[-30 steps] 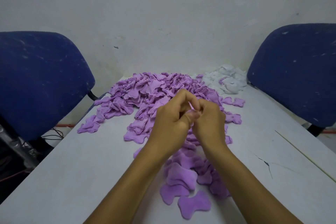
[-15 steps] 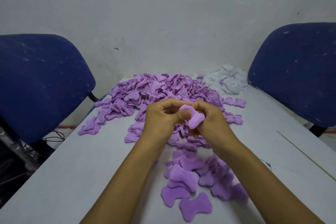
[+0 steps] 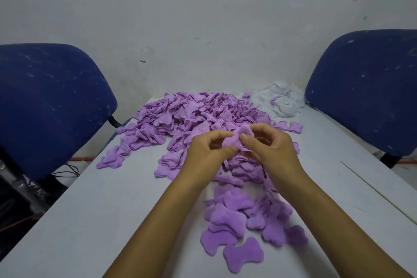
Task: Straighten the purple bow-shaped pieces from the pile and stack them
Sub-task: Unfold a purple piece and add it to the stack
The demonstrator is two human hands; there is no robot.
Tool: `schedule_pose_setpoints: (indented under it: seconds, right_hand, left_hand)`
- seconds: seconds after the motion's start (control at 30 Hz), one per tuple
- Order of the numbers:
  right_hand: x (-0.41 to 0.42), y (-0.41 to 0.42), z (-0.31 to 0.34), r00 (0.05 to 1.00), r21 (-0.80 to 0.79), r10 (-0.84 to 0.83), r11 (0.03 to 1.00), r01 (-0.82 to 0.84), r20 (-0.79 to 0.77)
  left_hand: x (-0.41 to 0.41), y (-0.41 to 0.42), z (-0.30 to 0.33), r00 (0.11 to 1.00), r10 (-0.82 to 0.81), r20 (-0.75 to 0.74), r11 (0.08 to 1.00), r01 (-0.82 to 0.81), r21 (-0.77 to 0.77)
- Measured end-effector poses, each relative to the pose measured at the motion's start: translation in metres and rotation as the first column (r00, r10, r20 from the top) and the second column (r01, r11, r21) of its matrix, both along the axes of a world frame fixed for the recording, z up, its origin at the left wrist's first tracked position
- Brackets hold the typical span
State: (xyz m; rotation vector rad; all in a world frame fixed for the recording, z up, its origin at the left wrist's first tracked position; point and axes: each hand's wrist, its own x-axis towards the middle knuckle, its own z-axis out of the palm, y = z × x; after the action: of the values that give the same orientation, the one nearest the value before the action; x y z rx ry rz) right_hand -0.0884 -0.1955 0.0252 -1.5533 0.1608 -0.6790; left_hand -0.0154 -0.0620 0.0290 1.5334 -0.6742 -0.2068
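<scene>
The table (image 3: 94, 221) was pale grey and smooth, and it ran away from the camera up to a white wall (image 3: 203, 29) with small marks and stains on it. A thin seam crossed the surface on the right side. One blue chair (image 3: 45, 106) stood at the left edge of the table and a second chair (image 3: 365, 88) at the right edge; both had light scuffs on the fabric. Dark cables (image 3: 65, 171) lay on the floor under the left chair.

A big pile (image 3: 194, 117) of purple pieces covered the far middle of the table. Just beside it, at the far right corner, lay a white heap (image 3: 282, 101). Nearer to the camera, flat pieces (image 3: 239, 225) lay loosely over one another between the forearms.

The left hand (image 3: 207, 151) and the right hand (image 3: 270, 146) were raised together above the near edge of the pile. Both pinched one piece (image 3: 237, 136) between thumb and fingers, each hand on one end of it. The piece was bent upward in the middle, not yet flat.
</scene>
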Motion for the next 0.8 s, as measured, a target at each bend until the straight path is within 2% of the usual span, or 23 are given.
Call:
schedule_pose_setpoints:
  seconds: [0.1,0.23,0.3,0.4,0.5,0.6,0.7,0.8]
  right_hand:
    - [-0.001,0.001,0.001,1.000,-0.115,-0.019,0.993,0.021,0.019]
    - [-0.002,0.005,0.003,0.996,-0.261,-0.071,0.962,0.084,0.061]
    - [-0.002,0.008,0.003,0.998,-0.200,-0.027,0.979,0.038,0.058]
    - [-0.001,0.013,0.000,0.995,0.030,0.097,0.995,-0.096,-0.031]
    - [0.001,0.015,-0.002,0.986,0.190,0.155,0.972,-0.141,-0.061]
    - [0.003,0.018,0.000,0.985,0.270,0.160,0.953,-0.138,-0.060]
    - [0.004,0.021,0.001,0.991,0.291,0.117,0.952,-0.092,-0.072]
    - [0.004,0.023,-0.001,0.994,0.304,0.074,0.952,-0.046,-0.082]
  left_hand:
    - [-0.003,0.000,-0.001,1.000,-0.017,-0.013,0.996,0.018,0.084]
    - [-0.002,0.004,0.003,0.966,-0.107,-0.233,0.994,0.108,-0.008]
    - [-0.002,0.004,0.005,0.946,-0.114,-0.302,0.993,0.105,-0.046]
    - [-0.004,0.002,0.006,0.907,-0.134,-0.398,0.989,0.096,-0.114]
    - [-0.003,0.004,0.006,0.871,-0.180,-0.458,0.977,0.106,-0.183]
    - [-0.002,0.005,0.006,0.833,-0.237,-0.500,0.964,0.139,-0.225]
    - [-0.004,0.005,0.007,0.799,-0.331,-0.502,0.942,0.253,-0.219]
    - [-0.006,0.002,0.005,0.835,-0.311,-0.454,0.950,0.259,-0.176]
